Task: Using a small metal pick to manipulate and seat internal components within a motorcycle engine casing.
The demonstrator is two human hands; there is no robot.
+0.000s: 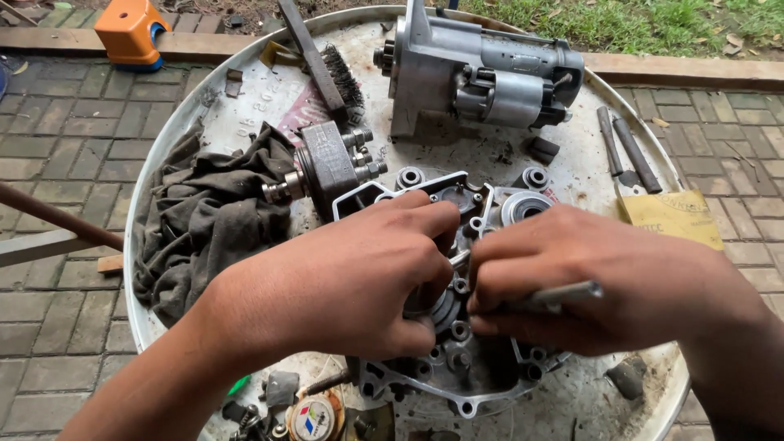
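The grey cast-metal engine cover (457, 371), with its bolt bosses around the rim, lies flat in the near middle of the round white metal tray (175, 122) that serves as worktop on the brick paving. The left hand (351, 286) rests on the casting with its fingers curled down over the centre, closed on a part I cannot make out; the right hand (572, 286) is clamped around a slim silver metal tool (563, 294), whose tip points toward the middle of the cover. The casting looks heavy, stiff and greasy, so it would likely slip if lifted by a flat face; the rim bosses seem the surest places to grip, and thin ears could crack if dropped. To the far left lies a dark grey crumpled rag (204, 216), beside a small ribbed metal block with threaded studs (327, 163). A silver starter motor (482, 73) stands at the far side, a wire brush (343, 73) left of it.
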